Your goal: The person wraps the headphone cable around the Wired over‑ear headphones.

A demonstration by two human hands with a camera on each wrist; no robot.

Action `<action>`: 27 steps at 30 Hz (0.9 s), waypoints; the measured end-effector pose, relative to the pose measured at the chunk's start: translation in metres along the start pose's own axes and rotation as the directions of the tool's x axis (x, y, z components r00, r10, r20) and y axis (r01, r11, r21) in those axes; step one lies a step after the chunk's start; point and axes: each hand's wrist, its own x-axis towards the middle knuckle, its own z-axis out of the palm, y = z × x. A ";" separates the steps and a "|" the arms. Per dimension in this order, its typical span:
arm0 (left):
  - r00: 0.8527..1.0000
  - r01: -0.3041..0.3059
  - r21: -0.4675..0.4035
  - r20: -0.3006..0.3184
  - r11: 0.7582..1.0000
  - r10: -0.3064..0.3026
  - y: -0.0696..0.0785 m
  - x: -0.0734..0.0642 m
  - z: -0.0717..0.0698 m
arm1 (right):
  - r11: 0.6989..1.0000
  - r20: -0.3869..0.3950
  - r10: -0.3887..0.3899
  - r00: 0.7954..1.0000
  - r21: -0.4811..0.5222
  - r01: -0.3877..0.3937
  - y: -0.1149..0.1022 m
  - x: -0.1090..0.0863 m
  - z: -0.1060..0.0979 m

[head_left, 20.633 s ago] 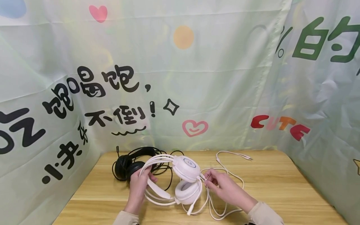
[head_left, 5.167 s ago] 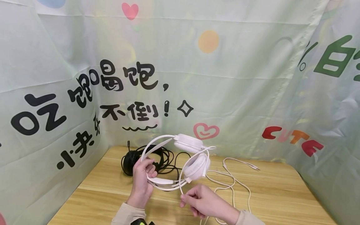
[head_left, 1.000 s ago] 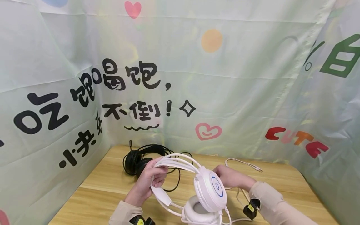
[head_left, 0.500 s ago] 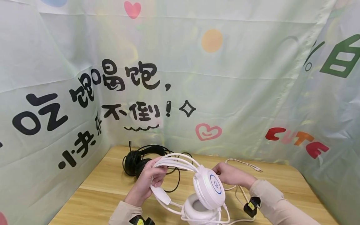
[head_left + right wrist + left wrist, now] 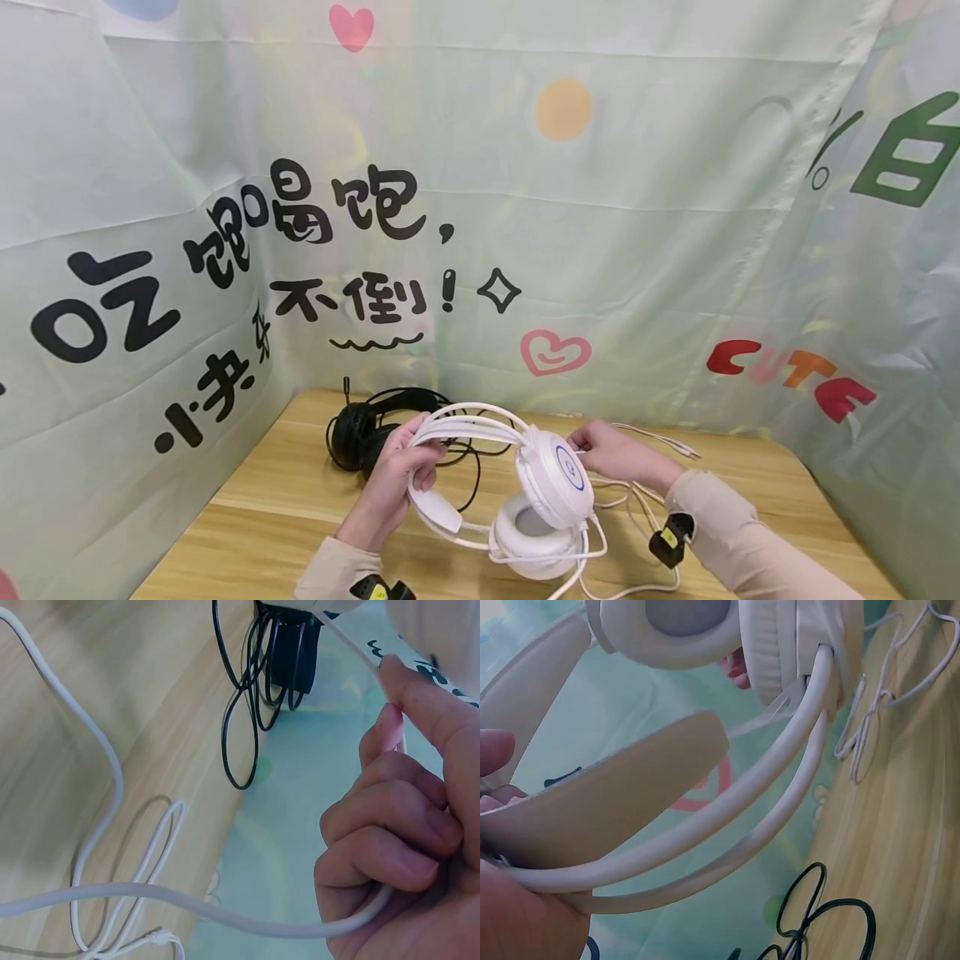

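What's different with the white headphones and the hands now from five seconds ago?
The white headphones turned to show the ear cup's blue ring, and came lower in the head view. The right hand's grip moved from in front of them to their far right side; it holds white cord, but whether it let go between isn't shown. The left hand's grip stayed on the headband; the black headset stayed put.

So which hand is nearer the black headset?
Left. The left hand, gripping the white headphones, is just in front of the black headset; the right hand, holding a white cable, is farther off to the right.
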 end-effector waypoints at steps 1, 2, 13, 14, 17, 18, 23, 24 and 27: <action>1.000 -0.003 0.005 -0.013 1.000 0.003 -0.001 0.001 0.000 | 1.000 -0.008 0.000 1.000 -0.007 0.000 0.000 0.001 -0.001; 1.000 -0.005 0.011 -0.025 1.000 0.005 -0.002 0.001 0.000 | 1.000 -0.013 0.004 1.000 -0.009 -0.004 0.000 0.001 -0.002; 0.968 -0.010 0.047 -0.249 0.999 0.021 -0.010 0.005 -0.003 | 0.990 -0.007 0.127 0.992 0.065 -0.126 0.003 0.001 -0.033; 0.965 -0.008 0.042 -0.261 0.999 0.019 -0.011 0.006 -0.003 | 0.989 -0.010 0.132 0.991 0.071 -0.131 0.005 0.001 -0.036; 0.957 -0.004 0.020 -0.289 1.000 0.010 -0.012 0.006 -0.005 | 0.988 -0.016 0.137 0.990 0.079 -0.135 0.012 0.000 -0.045; 0.955 -0.003 0.007 -0.297 1.000 0.005 -0.012 0.006 -0.006 | 0.988 -0.011 0.136 0.991 0.079 -0.135 0.013 -0.001 -0.048; 0.956 -0.017 -0.033 -0.294 0.999 0.007 -0.010 0.005 -0.010 | 0.991 -0.001 0.129 0.992 0.036 -0.129 0.021 -0.003 -0.058; 0.957 -0.019 -0.036 -0.290 0.999 0.008 -0.010 0.005 -0.010 | 0.992 -0.004 0.125 0.992 0.021 -0.125 0.022 -0.003 -0.060; 0.963 -0.023 -0.039 -0.270 0.999 0.012 -0.009 0.005 -0.011 | 0.995 -0.040 0.095 0.995 -0.039 -0.096 0.026 -0.003 -0.064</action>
